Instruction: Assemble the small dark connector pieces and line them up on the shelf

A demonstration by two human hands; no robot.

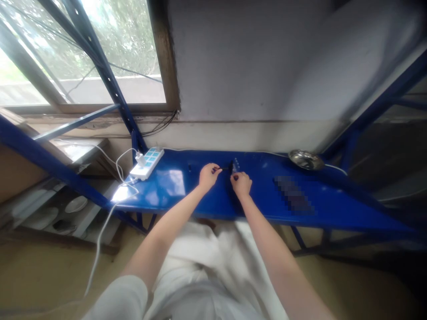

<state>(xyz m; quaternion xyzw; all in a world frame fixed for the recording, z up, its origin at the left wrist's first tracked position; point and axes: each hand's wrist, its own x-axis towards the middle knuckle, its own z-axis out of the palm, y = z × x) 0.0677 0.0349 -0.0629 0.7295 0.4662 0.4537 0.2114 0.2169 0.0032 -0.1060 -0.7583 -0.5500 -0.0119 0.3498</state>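
My left hand [209, 176] is closed in a pinch above the blue table, with a thin dark rod [225, 168] reaching from its fingers toward the right. My right hand [242, 183] pinches a small clear plastic piece [236, 164] with a row of knobs along its edge. A small black part [231, 166] sits against the clear piece, where the rod's tip meets it or comes very near; I cannot tell which. The fingers partly hide these small things, and their exact kind is too small to make out.
The blue table [256, 206] carries a white power strip [148, 163] with a plug and cables at left. A small dark item [190, 168] lies left of my hands. At right are a shiny metal bowl [306, 160] and a dark pixelated object [293, 195]. Blue posts frame the table.
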